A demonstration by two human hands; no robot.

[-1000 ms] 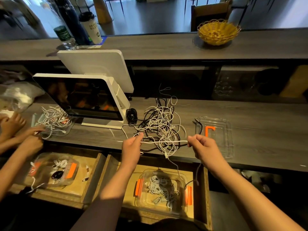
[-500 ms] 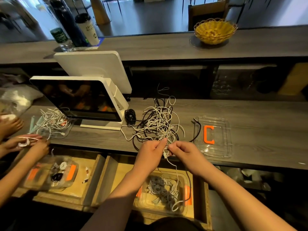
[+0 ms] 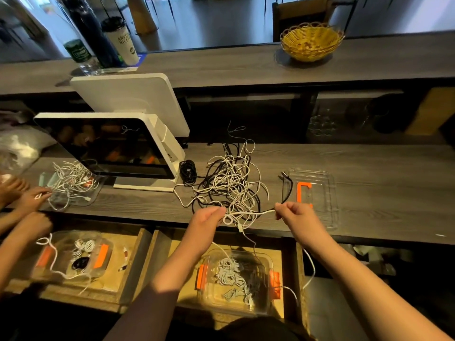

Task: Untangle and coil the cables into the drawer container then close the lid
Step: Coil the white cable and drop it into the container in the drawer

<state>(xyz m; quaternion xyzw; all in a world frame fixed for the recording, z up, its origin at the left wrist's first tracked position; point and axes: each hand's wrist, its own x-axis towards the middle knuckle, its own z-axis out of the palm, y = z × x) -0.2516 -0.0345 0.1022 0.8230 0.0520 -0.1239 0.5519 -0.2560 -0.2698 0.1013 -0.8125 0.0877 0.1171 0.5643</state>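
Head view: white cable (image 3: 256,213) taut left-right between both hands (image 3: 251,217).

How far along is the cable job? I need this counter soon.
Partly done: coiled cables already lie in the drawer container. Left hand and right hand stretch a white cable between them. A large tangle remains, and the lid is off.

Two bare forearms reach in from below, no sleeves, watch or rings showing on the left hand (image 3: 205,223) or the right hand (image 3: 299,219).
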